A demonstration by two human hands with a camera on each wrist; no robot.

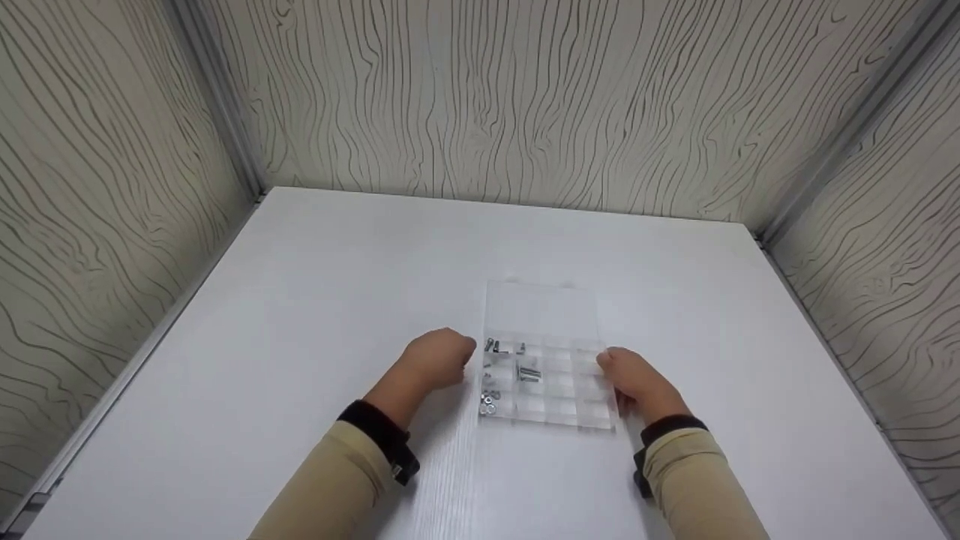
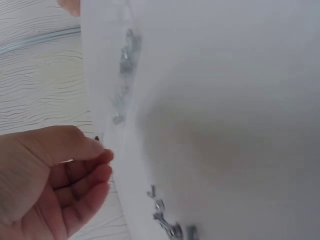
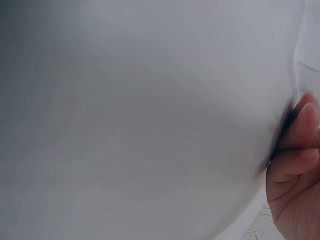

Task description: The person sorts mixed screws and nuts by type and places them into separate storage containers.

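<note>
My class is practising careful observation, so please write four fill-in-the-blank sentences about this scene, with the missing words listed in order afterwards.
1. The person's right hand is at the ____ edge of the clear box.
2. The box's lid is not closed but ____.
3. The ring-shaped metal parts lie in the box's near ____ corner, as the person sees it.
4. The walls around the white table have a ____ pattern.

Missing words: right; open; left; wood-grain.
</note>
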